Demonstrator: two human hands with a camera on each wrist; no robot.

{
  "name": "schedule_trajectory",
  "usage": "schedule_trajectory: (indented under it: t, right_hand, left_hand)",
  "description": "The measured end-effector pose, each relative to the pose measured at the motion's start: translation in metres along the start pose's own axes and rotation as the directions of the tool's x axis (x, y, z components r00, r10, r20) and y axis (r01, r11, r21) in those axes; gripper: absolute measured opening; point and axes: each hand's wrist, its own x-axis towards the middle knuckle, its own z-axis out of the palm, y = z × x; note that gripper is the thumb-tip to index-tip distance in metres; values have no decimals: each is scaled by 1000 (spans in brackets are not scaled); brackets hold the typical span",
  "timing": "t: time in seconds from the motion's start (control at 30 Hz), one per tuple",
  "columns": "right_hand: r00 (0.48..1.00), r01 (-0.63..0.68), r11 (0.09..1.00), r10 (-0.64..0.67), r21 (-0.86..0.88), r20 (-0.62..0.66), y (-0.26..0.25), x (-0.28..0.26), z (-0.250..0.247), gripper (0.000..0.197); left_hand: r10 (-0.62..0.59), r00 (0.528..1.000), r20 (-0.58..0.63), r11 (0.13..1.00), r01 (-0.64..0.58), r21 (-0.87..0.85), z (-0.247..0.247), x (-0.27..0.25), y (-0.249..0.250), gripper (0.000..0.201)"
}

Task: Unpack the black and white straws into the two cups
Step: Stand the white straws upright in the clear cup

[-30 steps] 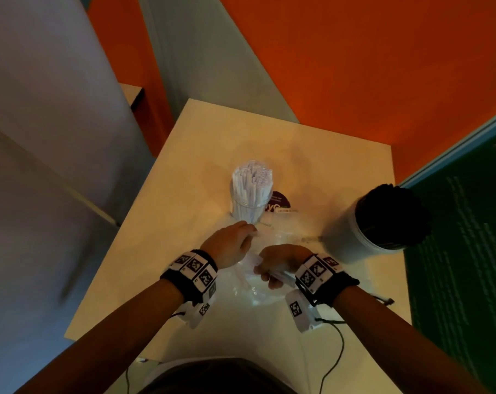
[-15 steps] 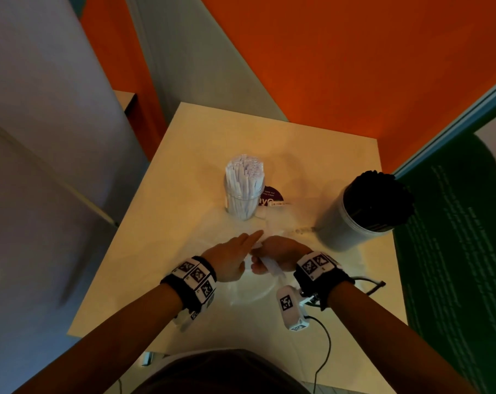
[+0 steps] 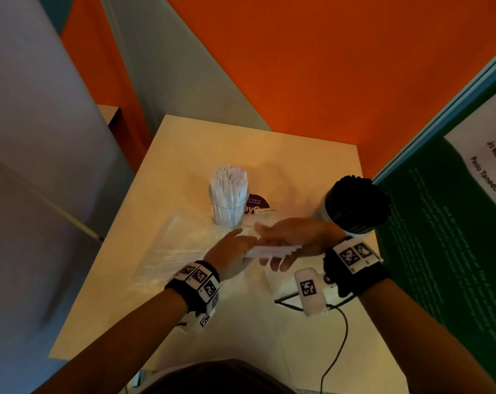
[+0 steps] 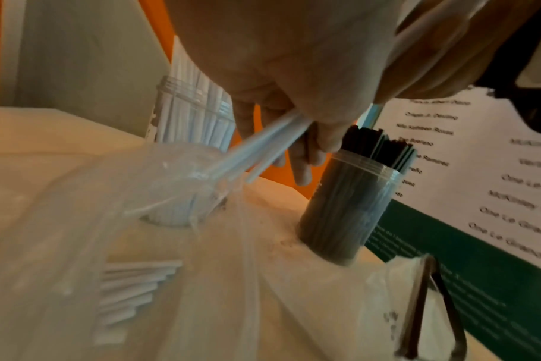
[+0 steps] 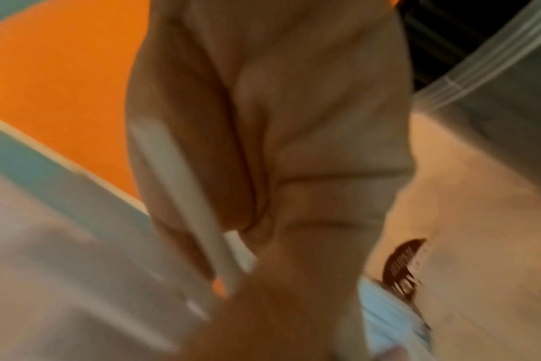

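Observation:
A clear cup (image 3: 229, 207) packed with white straws stands mid-table. A second cup (image 3: 354, 206) full of black straws stands to its right (image 4: 346, 207). Just in front of the cups, my right hand (image 3: 293, 237) grips a small bundle of white straws (image 3: 272, 250), which lies level; the right wrist view is blurred. My left hand (image 3: 229, 251) meets the bundle's left end. In the left wrist view its fingers pinch white straws (image 4: 263, 149) that point down at a clear plastic bag (image 4: 201, 244). More white straws (image 4: 133, 288) lie inside that bag.
The pale table (image 3: 212, 143) is small, with bare edges on the left and near sides. A green printed board (image 3: 440, 237) stands close beside the black-straw cup. A purple sticker (image 3: 256, 203) lies behind the clear cup. A black cable (image 3: 337, 351) trails off my right wrist.
Both hands have moved up the table toward the cups. The white straws in my right hand have come out of the bag and now lie level between the hands.

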Motion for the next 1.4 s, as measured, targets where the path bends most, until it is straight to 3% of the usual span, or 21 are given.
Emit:
schedule_trajectory:
  t: [0.1,0.2,0.23,0.3,0.4,0.47,0.5,0.6,0.7,0.77,0.83,0.9,0.97,1.03,1.1,1.13,1.2,1.27,1.3,1.33,1.4]
  right_hand:
    - [970,244,939,-232,244,-77,-8,-18,-18,93]
    - [847,531,791,-490,304,-205,-15,-22,-14,100]
    - [785,619,741,-567,261,-250,-18,-19,-8,96]
    - [679,716,692,-659,92,-323,-28,-10,10,81]
    - [572,709,683,-703,-177,-423,-50,7,34,33]
    - [491,719,643,-739,-265,-462,-63,14,37,14]
    - [461,732,622,-752,-277,-472,-71,17,34,12]
    - [416,803,574,-733,-161,-538,-92,26,20,16]
    - [367,831,541,-708,-128,-604,-107,40,4,29]
    - [337,811,555,-701,-184,-629,-111,52,-4,30]
    - [330,780,584,-690,-226,-645,-110,65,-9,25]
    - [374,715,649,-668,-259,-643,-103,80,-9,15]
    - [431,556,732,-659,-393,-616,-93,93,-6,12]
    - [458,409,730,-683,-548,-569,-81,103,-6,25]
    - [462,415,716,-698,-562,-548,-72,105,-7,49]
    - [445,462,707,-707,-535,-551,-70,103,-7,61]
    - [344,558,635,-763,-534,-547,-68,99,-5,69]
    - [235,547,516,-851,-660,-470,-66,98,2,60]
    - [234,483,458,-889,-747,-393,-64,99,4,54]
    - [294,385,412,-903,-826,-314,-61,100,5,50]
    - [504,179,380,-827,-907,-247,-51,106,7,51]
  left_hand:
    - [-155,986,-60,950,132,-285,-14,4,2,24]
    - [-254,965,-72,787,163,-595,-32,14,10,39]
    - [-269,961,-70,752,164,-638,-38,19,12,37]
    - [-253,965,-65,768,159,-620,-48,26,13,27]
    - [-238,966,-100,738,113,-665,-64,36,14,23]
    - [-225,957,-184,637,1,-771,-79,42,13,47]
    - [-215,950,-228,630,-43,-775,-84,44,10,58]
    - [-302,879,-369,822,44,-567,-92,45,-12,50]
    - [-417,788,-454,850,161,-501,-93,38,-40,64]
    - [-427,779,-460,863,199,-464,-94,32,-53,75]
    - [-438,787,-435,867,241,-436,-92,26,-62,80]
    - [-461,796,-393,855,280,-436,-89,21,-68,85]
    - [-477,806,-351,839,297,-456,-86,16,-71,91]
    - [-484,818,-310,825,308,-474,-82,12,-75,97]
    - [-485,832,-269,813,315,-489,-78,9,-78,105]
    - [-484,839,-250,807,317,-499,-76,7,-79,108]
    - [-484,846,-223,798,322,-509,-72,5,-83,110]
    - [-485,848,-213,801,333,-498,-67,3,-86,107]
    - [-491,845,-211,800,342,-492,-64,1,-86,104]
    - [-499,840,-213,801,353,-484,-61,-1,-87,99]
    - [-496,836,-234,824,368,-430,-55,-7,-86,83]
